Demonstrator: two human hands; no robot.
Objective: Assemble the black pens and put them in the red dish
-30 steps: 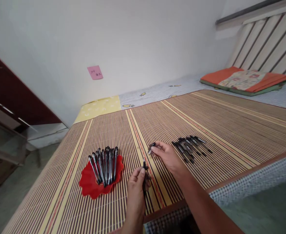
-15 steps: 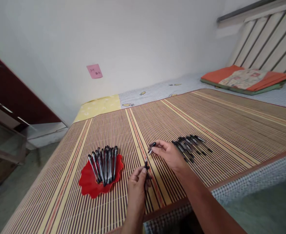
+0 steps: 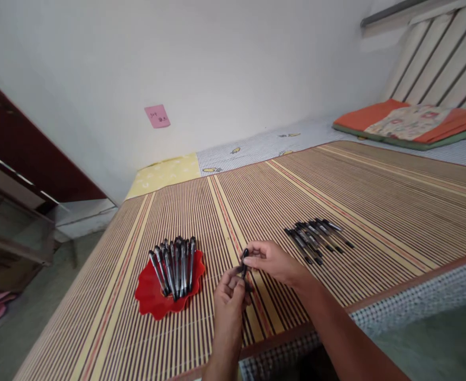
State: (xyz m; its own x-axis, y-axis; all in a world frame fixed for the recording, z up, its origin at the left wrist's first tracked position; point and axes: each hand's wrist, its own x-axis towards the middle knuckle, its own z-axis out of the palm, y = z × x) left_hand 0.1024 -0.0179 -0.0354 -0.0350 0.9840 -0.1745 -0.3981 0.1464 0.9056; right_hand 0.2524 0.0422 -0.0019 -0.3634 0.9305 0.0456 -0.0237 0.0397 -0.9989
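Note:
Between my two hands is a black pen (image 3: 244, 271), held upright above the striped mat. My left hand (image 3: 231, 293) is closed around its lower barrel. The fingers of my right hand (image 3: 265, 259) pinch the black pen cap (image 3: 245, 254) at the top, which now sits over the tip end. To the left, several capped pens (image 3: 175, 267) lie side by side on a red wavy-edged plate (image 3: 153, 304). Right of my right hand, a loose group of pens (image 3: 316, 238) lies slantwise on the mat.
A bamboo mat (image 3: 185, 211) covers the bed. Folded orange and floral cloth (image 3: 411, 124) lies at the far right by white slats (image 3: 442, 58). A pink note (image 3: 157, 116) is stuck to the wall. The mat's brown front edge (image 3: 395, 288) runs close to my arms.
My hands have come together. The cap, apart from the pen's bare tip before, is now over it. The view has shifted slightly.

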